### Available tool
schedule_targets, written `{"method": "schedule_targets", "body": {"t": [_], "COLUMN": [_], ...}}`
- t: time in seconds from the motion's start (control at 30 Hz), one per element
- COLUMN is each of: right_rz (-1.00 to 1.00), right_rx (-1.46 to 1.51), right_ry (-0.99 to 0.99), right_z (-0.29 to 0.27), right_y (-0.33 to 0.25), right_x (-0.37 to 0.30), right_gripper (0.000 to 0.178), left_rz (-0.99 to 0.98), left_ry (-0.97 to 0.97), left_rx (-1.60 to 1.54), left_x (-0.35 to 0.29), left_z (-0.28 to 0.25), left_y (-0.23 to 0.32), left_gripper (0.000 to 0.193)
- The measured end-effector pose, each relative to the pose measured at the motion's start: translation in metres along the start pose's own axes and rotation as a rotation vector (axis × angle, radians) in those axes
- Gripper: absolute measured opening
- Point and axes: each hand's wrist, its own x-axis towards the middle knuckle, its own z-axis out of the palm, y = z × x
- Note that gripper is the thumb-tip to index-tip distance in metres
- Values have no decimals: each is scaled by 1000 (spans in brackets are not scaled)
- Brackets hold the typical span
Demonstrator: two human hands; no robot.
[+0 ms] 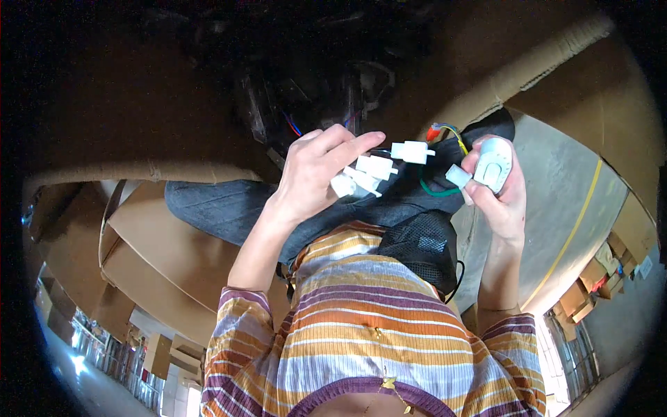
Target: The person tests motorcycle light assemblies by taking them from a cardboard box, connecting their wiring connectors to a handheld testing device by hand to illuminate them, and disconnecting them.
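My left hand [309,167] is closed round a small bunch of white plastic connectors [375,167], its forefinger stretched out above them. Just beyond its fingertips sits another white connector [412,152], apparently on a thin dark wire. My right hand [511,208] is wrapped round a white rounded plastic device [492,167] with an oval button on its face. By that thumb is a small translucent white connector [458,176]. A green wire [436,192] curves below it, and a yellow wire [459,139] with an orange-red end piece [433,133] rises close by.
Beyond my hands is a large, dark cardboard box [125,132] holding clear plastic pieces [256,111]. My dark trousers [215,206] lie under the work, with a black mesh bag [420,247] on my lap. Grey floor [549,187] with a yellow line lies to the right.
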Motion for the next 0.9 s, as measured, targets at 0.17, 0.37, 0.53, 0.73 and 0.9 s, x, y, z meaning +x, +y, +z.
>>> {"method": "schedule_targets", "body": {"t": [0.17, 0.37, 0.53, 0.73, 0.9], "right_rz": [-74, -89, -86, -52, -80], "right_rx": [83, 141, 112, -48, -51], "right_ry": [-123, -111, -164, -141, -71], "right_z": [-2, -3, -2, -2, 4], "right_y": [0, 2, 6, 14, 11], "right_x": [-4, -3, -2, -5, -9], "right_gripper": [41, 39, 38, 36, 38], "left_rz": [29, 59, 70, 88, 125], "left_ry": [-8, 14, -51, -1, -51], "left_rx": [-42, -66, -7, 30, 100], "left_x": [-1, 1, 5, -1, 4], "left_z": [17, 22, 19, 18, 20], "left_y": [4, 9, 17, 17, 20], "left_gripper": [37, 39, 42, 39, 40]}}
